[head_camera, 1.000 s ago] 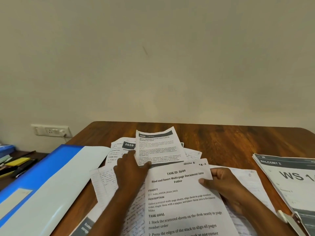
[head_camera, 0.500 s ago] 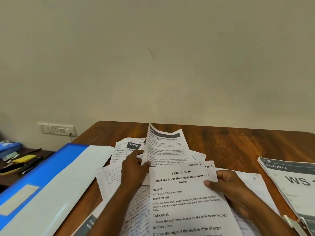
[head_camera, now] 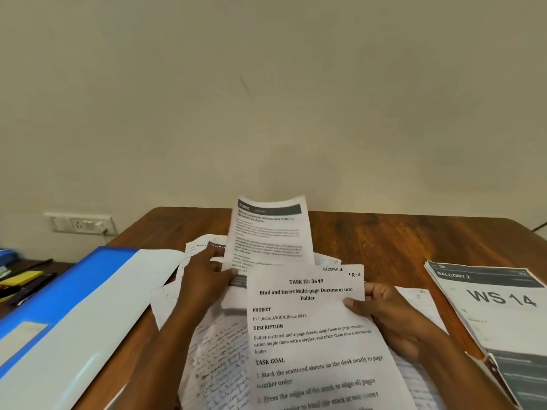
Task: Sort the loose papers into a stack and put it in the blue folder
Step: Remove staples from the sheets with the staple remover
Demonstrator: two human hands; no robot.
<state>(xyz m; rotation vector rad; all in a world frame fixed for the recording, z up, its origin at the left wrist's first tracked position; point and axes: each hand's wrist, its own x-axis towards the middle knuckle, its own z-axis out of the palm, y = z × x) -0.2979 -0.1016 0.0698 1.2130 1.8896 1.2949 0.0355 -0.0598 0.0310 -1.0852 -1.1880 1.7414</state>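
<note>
Lifted since a second ago, the 2346 sheet [head_camera: 268,232] stands upright just beyond my left hand [head_camera: 207,279], which pinches its lower edge, while my right hand [head_camera: 387,315] grips the Task ID 3649 page [head_camera: 310,327], blue folder [head_camera: 68,315] open further left.

The left hand [head_camera: 207,279] is pinching a raised sheet; the right hand [head_camera: 387,315] is gripping another, thumb on top.

- A plain beige wall [head_camera: 266,99] fills the far side.
- A brown wooden table [head_camera: 384,241] stands against it.
- A white wall socket [head_camera: 81,224] sits far left.
- A lower dark side table [head_camera: 35,270] stands left.
</note>
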